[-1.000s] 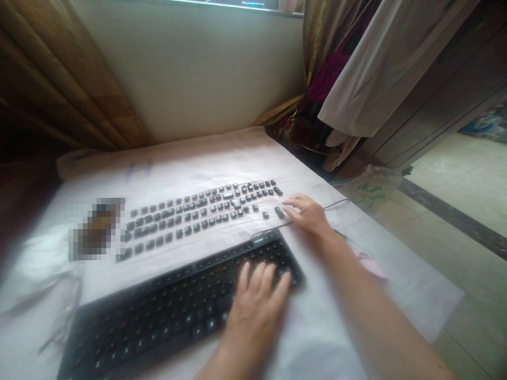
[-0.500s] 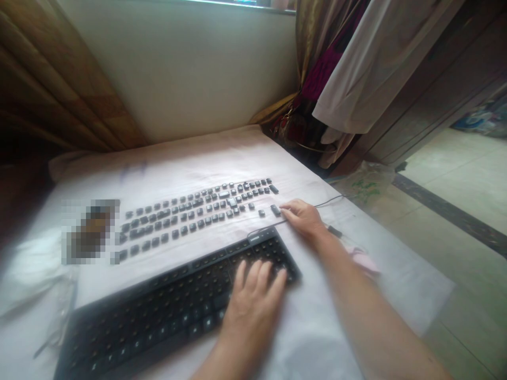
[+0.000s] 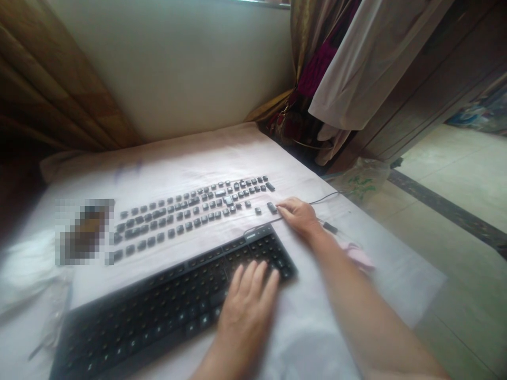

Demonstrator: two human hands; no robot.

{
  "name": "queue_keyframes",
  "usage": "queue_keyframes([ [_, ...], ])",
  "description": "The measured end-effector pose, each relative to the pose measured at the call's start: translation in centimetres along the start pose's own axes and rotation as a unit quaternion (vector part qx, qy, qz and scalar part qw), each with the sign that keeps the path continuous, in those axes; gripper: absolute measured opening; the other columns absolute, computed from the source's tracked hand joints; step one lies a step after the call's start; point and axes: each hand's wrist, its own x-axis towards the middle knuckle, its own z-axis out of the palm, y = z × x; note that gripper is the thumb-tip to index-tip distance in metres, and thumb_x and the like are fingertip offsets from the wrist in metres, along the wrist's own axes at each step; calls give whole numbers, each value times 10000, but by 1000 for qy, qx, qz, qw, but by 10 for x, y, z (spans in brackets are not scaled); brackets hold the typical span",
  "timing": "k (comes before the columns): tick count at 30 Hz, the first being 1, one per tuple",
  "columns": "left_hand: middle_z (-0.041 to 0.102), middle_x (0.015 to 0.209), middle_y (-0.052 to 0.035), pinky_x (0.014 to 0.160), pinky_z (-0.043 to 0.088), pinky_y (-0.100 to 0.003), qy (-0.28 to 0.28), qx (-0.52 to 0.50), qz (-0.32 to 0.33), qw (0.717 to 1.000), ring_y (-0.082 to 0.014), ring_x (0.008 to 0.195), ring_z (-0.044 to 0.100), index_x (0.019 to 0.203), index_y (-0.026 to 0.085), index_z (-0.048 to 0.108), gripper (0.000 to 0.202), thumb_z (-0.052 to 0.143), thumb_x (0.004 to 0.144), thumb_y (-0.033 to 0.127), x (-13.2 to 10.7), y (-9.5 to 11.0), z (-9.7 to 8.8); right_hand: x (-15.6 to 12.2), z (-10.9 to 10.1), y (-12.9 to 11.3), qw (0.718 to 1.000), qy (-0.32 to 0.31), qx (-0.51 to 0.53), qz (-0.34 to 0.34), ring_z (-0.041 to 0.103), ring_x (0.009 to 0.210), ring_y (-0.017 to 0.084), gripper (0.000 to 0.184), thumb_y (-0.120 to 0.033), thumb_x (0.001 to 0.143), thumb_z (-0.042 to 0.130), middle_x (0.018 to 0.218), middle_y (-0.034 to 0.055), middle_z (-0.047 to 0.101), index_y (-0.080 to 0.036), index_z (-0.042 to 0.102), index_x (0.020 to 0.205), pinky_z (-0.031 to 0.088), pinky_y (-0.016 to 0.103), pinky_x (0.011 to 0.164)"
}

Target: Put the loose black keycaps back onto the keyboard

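A black keyboard (image 3: pixel 166 295) lies at a slant on the white sheet, with many of its keycaps off and the bare key posts showing. My left hand (image 3: pixel 249 295) rests palm down over its right part, fingers stretched out. Beyond the keyboard's upper right corner, my right hand (image 3: pixel 297 214) has its thumb and fingertips together at the right edge of a long black keycap (image 3: pixel 272 208), which is on the sheet. Beside that is a small loose keycap (image 3: pixel 258 211). Several rows of removed keycaps (image 3: pixel 180 215) are laid out behind the keyboard.
The keyboard cable (image 3: pixel 328 197) runs under my right hand toward a clear plastic bag (image 3: pixel 362 177). A small black object (image 3: pixel 330 227) and a pink cloth-like item (image 3: pixel 356 256) lie by my right forearm. A pixelated brown patch (image 3: pixel 89 229) is at left.
The whole view has shifted slightly left. My left hand stays flat on the keyboard, and my right fingertips remain at the long keycap.
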Motion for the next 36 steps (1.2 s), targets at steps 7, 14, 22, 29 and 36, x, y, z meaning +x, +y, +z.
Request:
queue_keyframes([
  [7, 573, 1410, -34, 1209, 225, -421, -5, 1, -2, 1000, -222, 1361, 435, 1353, 185, 565, 424, 499, 934, 201, -19, -7, -16, -1, 1, 2, 1000, 0, 0, 1, 689, 873, 203, 190, -236, 832, 603, 933, 31, 751, -258, 778, 903, 524, 309, 770],
  [14, 570, 1414, -38, 1202, 254, -431, -14, 15, -9, 1000, -226, 1370, 433, 1357, 189, 560, 451, 524, 908, 192, -26, -8, -19, -7, -4, -1, 1000, 18, 14, -8, 693, 855, 212, 203, -241, 818, 584, 927, 39, 757, -252, 772, 894, 531, 323, 755],
  [22, 625, 1342, -74, 1169, 329, -422, 2, 22, 3, 1000, -225, 1318, 502, 1330, 168, 585, 397, 489, 946, 185, -38, -21, -34, -32, -18, -6, 999, 36, 38, -12, 697, 843, 217, 197, -275, 830, 569, 892, 43, 758, -263, 763, 866, 547, 326, 753],
  [29, 647, 1312, -78, 1140, 381, -411, 9, 28, 26, 999, -236, 1277, 540, 1308, 139, 597, 374, 502, 950, 192, -43, -29, -43, -44, -21, -11, 997, 28, 65, -10, 701, 836, 213, 191, -274, 833, 566, 872, 42, 755, -251, 755, 845, 555, 336, 776],
  [36, 670, 1268, -92, 1106, 434, -418, 6, 25, 35, 999, -231, 1259, 561, 1312, 157, 596, 374, 514, 947, 148, -52, -37, -49, -48, -21, -8, 997, 16, 71, -3, 699, 832, 214, 189, -269, 834, 569, 866, 41, 755, -245, 755, 847, 548, 343, 772],
])
